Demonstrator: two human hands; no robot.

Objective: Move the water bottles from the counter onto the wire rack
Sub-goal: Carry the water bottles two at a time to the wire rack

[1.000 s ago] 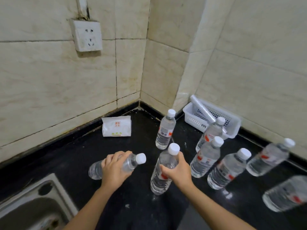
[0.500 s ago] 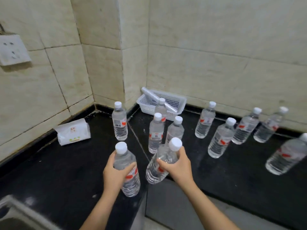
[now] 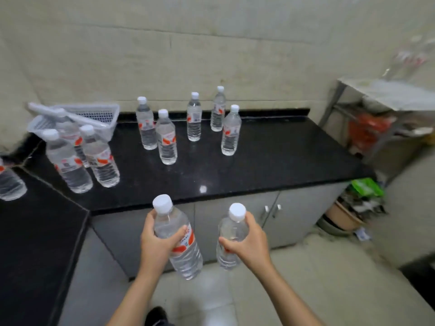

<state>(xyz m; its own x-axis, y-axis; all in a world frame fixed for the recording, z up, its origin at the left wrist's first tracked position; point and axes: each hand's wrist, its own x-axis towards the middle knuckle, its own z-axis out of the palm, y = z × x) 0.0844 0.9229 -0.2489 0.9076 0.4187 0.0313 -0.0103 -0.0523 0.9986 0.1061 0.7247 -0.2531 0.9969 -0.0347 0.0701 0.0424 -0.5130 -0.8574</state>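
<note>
Both hands reach forward past the bench (image 3: pixel 270 165), the left hand (image 3: pixel 156 241) gripping one bottle (image 3: pixel 181 245), the right hand (image 3: pixel 249 241) another bottle (image 3: pixel 231 234).

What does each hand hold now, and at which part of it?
The left hand grips a water bottle around its upper body; the right hand grips a second bottle likewise, just below the cap.

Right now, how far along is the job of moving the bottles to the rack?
Done: unclear. The rack at far right is blurred, so I cannot tell whether any bottles stand on it. In hand: the left hand grips one bottle and the right hand grips a second bottle, both off the counter, over the floor. Left: about nine bottles stand on the counter, one cut off at the left edge.
</note>
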